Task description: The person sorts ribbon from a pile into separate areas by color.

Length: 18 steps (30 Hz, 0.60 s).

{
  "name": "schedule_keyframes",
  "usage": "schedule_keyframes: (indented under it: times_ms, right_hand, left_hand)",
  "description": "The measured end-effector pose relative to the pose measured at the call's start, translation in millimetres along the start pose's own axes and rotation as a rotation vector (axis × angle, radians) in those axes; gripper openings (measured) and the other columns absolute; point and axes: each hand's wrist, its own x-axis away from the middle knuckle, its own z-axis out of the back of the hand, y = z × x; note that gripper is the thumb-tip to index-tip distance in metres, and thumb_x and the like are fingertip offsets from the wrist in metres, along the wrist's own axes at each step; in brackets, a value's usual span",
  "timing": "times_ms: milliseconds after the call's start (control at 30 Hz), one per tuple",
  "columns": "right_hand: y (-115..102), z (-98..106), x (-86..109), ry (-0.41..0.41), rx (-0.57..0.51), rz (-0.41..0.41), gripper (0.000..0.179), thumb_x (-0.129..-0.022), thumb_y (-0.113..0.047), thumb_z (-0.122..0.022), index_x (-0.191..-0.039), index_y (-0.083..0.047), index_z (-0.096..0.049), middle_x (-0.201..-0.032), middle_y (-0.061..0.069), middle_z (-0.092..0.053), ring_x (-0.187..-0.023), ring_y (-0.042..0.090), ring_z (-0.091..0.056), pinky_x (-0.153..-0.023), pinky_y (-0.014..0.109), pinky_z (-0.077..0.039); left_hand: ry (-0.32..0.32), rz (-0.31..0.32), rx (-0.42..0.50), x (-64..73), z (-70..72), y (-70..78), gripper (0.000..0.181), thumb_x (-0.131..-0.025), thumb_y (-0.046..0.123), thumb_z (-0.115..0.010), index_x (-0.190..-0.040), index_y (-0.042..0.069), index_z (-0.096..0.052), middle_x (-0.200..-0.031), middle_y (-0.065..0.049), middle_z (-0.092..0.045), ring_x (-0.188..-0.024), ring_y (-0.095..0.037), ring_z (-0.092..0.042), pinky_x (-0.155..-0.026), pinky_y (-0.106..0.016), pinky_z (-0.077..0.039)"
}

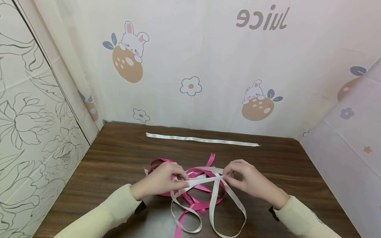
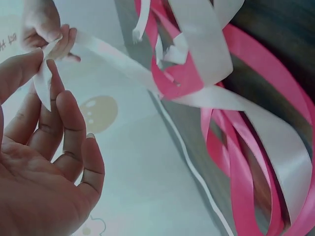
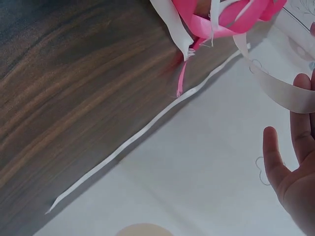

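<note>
A length of white ribbon (image 1: 203,180) stretches between the two hands above the table. My left hand (image 1: 163,178) pinches it between thumb and forefinger; the left wrist view shows the ribbon end (image 2: 44,88) hanging past those fingertips, the other fingers loosely bent. At the other side my right hand (image 1: 248,178) pinches the ribbon with thumb and fingertips. In the right wrist view, that hand (image 3: 300,182) is partly cut off at the edge. White loops (image 1: 241,206) hang down below the stretch. Beneath and behind lies a tangle of pink ribbon (image 1: 197,206) mixed with white.
A separate white ribbon strip (image 1: 202,140) lies straight along the back of the dark wooden table (image 1: 119,148). Behind the table hangs a pale printed curtain (image 1: 190,109), with a flower-patterned panel (image 1: 32,132) on the left.
</note>
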Motion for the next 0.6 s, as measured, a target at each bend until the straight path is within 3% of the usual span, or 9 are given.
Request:
schedule_keyframes:
  times_ms: [167,600]
  right_hand:
    - [0.1,3.6,-0.5,0.015,-0.008,0.001,0.034,-0.080,0.002,-0.083,-0.093,-0.026,-0.070,-0.089,-0.021,-0.065,-0.091,0.003,-0.054,-0.079,0.025,-0.051]
    - [-5.1,8.1,-5.9,0.007,-0.060,-0.030,0.032,-0.082,0.001,-0.082,-0.096,-0.025,-0.070,-0.091,-0.017,-0.067,-0.090,0.002,-0.056,-0.076,0.027,-0.051]
  left_hand:
    - [0.062,-0.033,-0.015,2.9,8.3,0.2,0.006,-0.091,0.027,-0.080,-0.097,0.024,-0.080,-0.087,0.014,-0.072,-0.083,-0.003,-0.056,-0.074,-0.023,-0.051]
    - [0.210,0.009,-0.004,6.4,31.4,2.2,0.004,-0.093,0.026,-0.078,-0.097,0.027,-0.079,-0.089,0.016,-0.072,-0.082,-0.004,-0.059,-0.075,-0.024,-0.053]
